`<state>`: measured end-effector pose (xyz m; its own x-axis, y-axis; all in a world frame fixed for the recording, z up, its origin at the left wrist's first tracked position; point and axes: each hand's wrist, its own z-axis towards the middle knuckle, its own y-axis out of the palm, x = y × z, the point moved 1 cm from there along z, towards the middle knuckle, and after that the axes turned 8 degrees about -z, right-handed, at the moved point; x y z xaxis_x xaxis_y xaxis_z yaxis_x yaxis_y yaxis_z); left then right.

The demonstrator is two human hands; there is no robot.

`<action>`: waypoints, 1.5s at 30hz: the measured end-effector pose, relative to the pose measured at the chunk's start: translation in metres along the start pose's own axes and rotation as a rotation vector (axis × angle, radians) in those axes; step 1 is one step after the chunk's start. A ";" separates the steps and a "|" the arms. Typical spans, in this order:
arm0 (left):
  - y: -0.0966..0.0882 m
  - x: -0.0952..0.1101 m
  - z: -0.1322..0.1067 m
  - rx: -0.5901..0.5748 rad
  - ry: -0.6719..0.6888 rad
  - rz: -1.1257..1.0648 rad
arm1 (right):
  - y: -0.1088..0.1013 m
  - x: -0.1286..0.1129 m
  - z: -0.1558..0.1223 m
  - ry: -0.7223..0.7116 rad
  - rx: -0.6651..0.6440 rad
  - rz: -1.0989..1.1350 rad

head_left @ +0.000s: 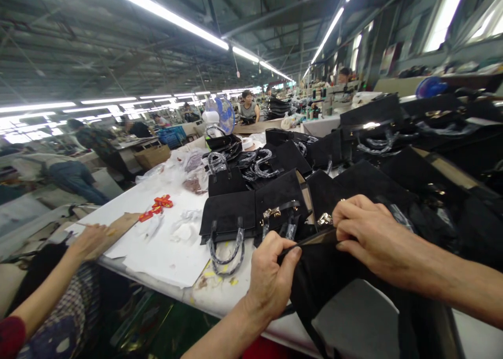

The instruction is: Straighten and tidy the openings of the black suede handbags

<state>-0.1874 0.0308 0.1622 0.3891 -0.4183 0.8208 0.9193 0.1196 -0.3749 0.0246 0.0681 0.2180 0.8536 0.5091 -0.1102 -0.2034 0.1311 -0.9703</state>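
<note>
pinching the black bag [322,275], your left hand [269,270] and right hand [367,236] clamp fingers [348,210] on its rim [316,238]: likely light, pliable, best held there.

Held black bag [320,270] cut off by bottom edge; co-worker's arm [51,283] by left.

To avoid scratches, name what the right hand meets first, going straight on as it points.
Past the soft-looking black bag it holds, the right hand would probably meet the shiny gold-coloured metal fitting, though depth is unclear.
</note>
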 end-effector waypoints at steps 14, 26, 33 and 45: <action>0.003 0.000 0.001 -0.023 0.056 -0.009 | -0.002 0.019 0.004 0.038 0.030 0.124; -0.002 0.024 0.045 -0.453 0.055 0.308 | 0.000 0.015 0.008 0.124 -0.006 0.027; 0.015 0.040 0.075 -0.617 0.052 0.341 | -0.006 0.027 -0.007 0.038 -0.007 0.014; 0.028 0.039 0.080 -0.696 -0.051 0.072 | -0.007 0.040 -0.014 0.099 0.067 0.110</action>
<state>-0.1417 0.0896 0.2183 0.4654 -0.3861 0.7964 0.6465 -0.4663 -0.6038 0.0674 0.0755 0.2174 0.8667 0.4379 -0.2389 -0.3270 0.1369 -0.9351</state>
